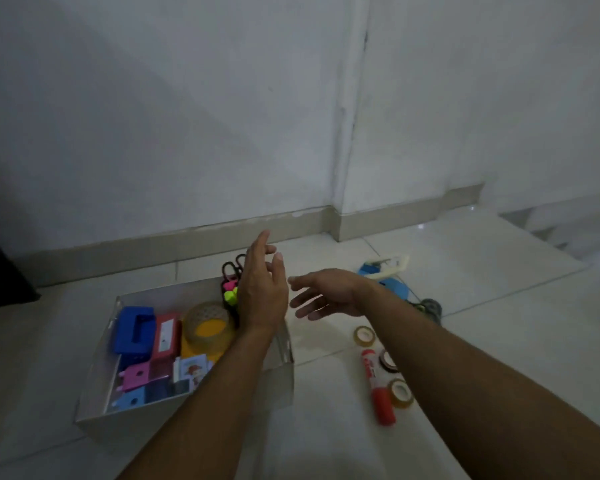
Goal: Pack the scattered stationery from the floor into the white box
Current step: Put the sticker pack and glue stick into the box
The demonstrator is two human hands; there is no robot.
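The white box (94,382) stands on the floor at lower left. It holds a blue hole punch (134,329), a red case (167,336), a big clear tape roll (207,327), pink and blue pieces and neon highlighters (230,295). My left hand (262,292) hovers over the box's right side, fingers apart, empty. My right hand (326,294) hangs just right of the box, palm down, fingers spread, empty. On the floor to the right lie a red glue stick (378,389) and three small tape rolls (363,336).
Black scissors (234,266) rest at the box's far edge. A blue item with a white tape dispenser (390,266) lies at the far right, and a dark grey object (430,308) beside my right forearm. The wall and skirting run close behind.
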